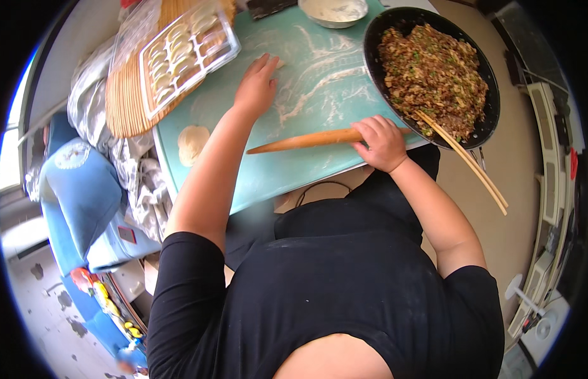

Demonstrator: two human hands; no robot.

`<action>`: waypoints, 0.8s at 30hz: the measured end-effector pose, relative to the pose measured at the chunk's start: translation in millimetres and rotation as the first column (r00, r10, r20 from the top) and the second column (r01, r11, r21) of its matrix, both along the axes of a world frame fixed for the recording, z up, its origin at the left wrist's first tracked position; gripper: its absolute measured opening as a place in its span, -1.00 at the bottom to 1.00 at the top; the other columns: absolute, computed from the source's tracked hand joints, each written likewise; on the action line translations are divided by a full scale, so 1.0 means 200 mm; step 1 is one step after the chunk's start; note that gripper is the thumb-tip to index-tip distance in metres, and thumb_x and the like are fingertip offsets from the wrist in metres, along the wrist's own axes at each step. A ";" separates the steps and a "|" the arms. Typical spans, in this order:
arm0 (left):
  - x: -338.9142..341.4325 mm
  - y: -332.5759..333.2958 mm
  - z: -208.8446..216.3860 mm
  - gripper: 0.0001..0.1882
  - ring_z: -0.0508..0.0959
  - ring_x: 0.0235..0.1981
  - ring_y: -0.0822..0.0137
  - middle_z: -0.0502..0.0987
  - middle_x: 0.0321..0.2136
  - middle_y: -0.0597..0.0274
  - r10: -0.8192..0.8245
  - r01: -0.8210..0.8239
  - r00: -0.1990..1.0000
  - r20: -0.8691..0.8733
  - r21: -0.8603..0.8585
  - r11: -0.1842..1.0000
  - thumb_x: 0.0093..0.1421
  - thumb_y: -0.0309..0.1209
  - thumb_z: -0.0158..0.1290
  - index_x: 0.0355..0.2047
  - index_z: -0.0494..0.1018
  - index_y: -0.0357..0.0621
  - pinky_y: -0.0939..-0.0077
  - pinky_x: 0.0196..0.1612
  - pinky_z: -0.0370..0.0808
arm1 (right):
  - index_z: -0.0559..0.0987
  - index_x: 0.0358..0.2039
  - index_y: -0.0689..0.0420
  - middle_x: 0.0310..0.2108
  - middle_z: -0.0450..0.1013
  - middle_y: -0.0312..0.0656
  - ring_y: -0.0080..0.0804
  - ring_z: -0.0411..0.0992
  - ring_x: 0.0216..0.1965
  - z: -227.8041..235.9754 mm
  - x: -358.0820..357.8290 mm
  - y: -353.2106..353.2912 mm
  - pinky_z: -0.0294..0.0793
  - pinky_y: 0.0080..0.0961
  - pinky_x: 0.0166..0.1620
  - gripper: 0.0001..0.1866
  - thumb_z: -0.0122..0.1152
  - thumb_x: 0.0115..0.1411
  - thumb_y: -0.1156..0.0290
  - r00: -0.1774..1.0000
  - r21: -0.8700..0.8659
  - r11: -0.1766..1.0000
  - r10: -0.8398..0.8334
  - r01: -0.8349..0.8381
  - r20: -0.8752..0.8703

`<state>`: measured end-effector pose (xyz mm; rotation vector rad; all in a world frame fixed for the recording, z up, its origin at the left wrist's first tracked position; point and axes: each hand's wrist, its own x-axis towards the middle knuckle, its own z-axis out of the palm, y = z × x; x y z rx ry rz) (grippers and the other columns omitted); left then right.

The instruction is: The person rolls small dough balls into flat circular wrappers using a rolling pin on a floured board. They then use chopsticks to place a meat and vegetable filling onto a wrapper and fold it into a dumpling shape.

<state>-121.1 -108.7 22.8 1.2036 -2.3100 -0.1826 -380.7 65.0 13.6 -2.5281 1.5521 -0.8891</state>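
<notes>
A tapered wooden rolling pin (306, 140) lies across the near part of the floured green mat (234, 189). My right hand (381, 144) is wrapped round its thick right part. Farther off and to the left, my left hand (256, 87) is laid on the mat with its fingers stretched out. A small pale lump of dough (280, 64) shows just beside those fingers, partly hidden. Left of my left forearm rest round, flat dough wrappers (193, 144), overlapping each other.
At the right stands a black pan (495, 95) heaped with minced filling (433, 76), wooden chopsticks (467, 161) leaning over its rim. Far left, a compartment tray (145, 95) of dumplings sits on a woven straw mat (120, 107). A bowl of flour (335, 24) is at the back.
</notes>
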 end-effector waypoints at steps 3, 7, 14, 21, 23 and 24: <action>-0.09 -0.08 -0.02 -0.70 0.43 -0.05 0.01 0.45 -0.06 0.08 -0.061 0.045 0.987 0.149 0.110 0.993 0.12 -0.47 0.00 -0.10 0.47 -0.11 0.29 0.02 0.37 | 0.44 -0.17 0.04 -0.29 0.39 -0.28 -0.30 0.36 -0.23 0.00 -0.01 0.00 0.35 -0.37 -0.19 -0.55 0.32 -0.12 0.30 1.000 -0.012 1.000 0.000 0.000 0.025; -0.14 0.10 0.05 -0.74 0.50 -0.22 0.09 0.50 -0.19 0.09 -0.064 0.041 0.993 0.100 0.221 0.975 0.10 -0.47 0.05 -0.16 0.50 -0.13 0.36 -0.13 0.45 | 0.44 -0.18 0.04 -0.29 0.38 -0.29 -0.32 0.35 -0.24 -0.04 -0.03 0.01 0.34 -0.40 -0.19 -0.54 0.32 -0.14 0.28 0.999 -0.036 0.999 -0.018 0.019 0.041; 0.12 0.39 0.11 -0.73 0.51 -0.41 0.40 0.55 -0.42 0.21 0.187 -0.059 0.976 -0.110 0.695 0.717 0.05 -0.46 0.18 -0.20 0.52 -0.22 0.57 -0.28 0.45 | 0.48 -0.18 0.07 -0.30 0.40 -0.25 -0.30 0.38 -0.28 -0.05 -0.04 0.01 0.37 -0.39 -0.22 -0.53 0.33 -0.18 0.32 0.997 -0.062 0.998 0.024 -0.020 0.069; 0.08 0.34 0.11 -0.79 0.48 -0.44 0.52 0.55 -0.45 0.30 0.427 0.000 0.841 -0.333 0.788 0.615 0.13 -0.41 0.15 -0.26 0.52 -0.29 0.63 -0.35 0.42 | 0.45 -0.18 0.06 -0.34 0.35 -0.30 -0.33 0.32 -0.27 -0.05 -0.04 0.02 0.35 -0.41 -0.19 -0.52 0.34 -0.17 0.26 0.997 -0.066 0.998 0.014 -0.009 0.074; 0.04 0.28 0.13 -0.79 0.48 -0.45 0.52 0.54 -0.45 0.30 0.470 0.009 0.793 -0.387 0.780 0.626 0.15 -0.39 0.13 -0.27 0.52 -0.27 0.64 -0.38 0.41 | 0.45 -0.18 0.06 -0.33 0.36 -0.30 -0.33 0.32 -0.27 -0.05 -0.04 0.01 0.35 -0.40 -0.19 -0.52 0.34 -0.17 0.27 0.996 -0.053 0.998 0.023 -0.019 0.082; 0.02 0.25 0.14 -0.80 0.48 -0.46 0.52 0.54 -0.46 0.31 0.497 0.004 0.765 -0.409 0.775 0.631 0.16 -0.38 0.13 -0.27 0.52 -0.26 0.64 -0.40 0.40 | 0.46 -0.18 0.06 -0.33 0.36 -0.30 -0.33 0.32 -0.27 -0.05 -0.04 0.01 0.35 -0.40 -0.19 -0.52 0.34 -0.17 0.27 0.996 -0.051 0.999 0.019 -0.015 0.085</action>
